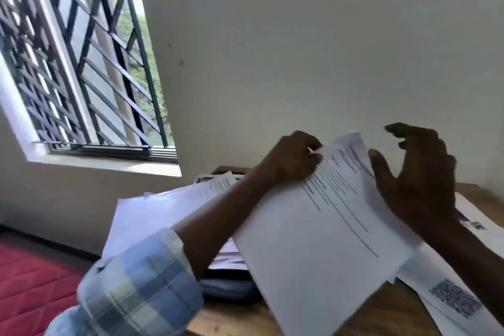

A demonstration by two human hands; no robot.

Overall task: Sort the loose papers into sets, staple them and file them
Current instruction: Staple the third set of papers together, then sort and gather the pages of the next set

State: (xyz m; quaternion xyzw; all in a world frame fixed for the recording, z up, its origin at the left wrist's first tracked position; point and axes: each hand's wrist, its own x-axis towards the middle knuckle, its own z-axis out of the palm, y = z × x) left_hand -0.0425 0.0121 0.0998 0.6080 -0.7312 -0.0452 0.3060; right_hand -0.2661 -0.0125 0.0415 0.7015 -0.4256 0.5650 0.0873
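Far left I see a barred window (81, 63) and a red quilted surface (27, 281). My left hand (294, 155), plaid sleeve (136, 286) rolled back, pinches the top edge of a printed sheet (313, 240), raised and tilted above the loose papers (152, 213) on the wooden desk (237, 316). Its lines are too blurred to read. My right hand (417, 177) hovers at the sheet's right edge, fingers spread and loosely curved, gripping nothing. Lower right lies a page with a QR-like block (452, 297), unreadable.

Barred window (81, 63), white wall (300, 49) (daylit)
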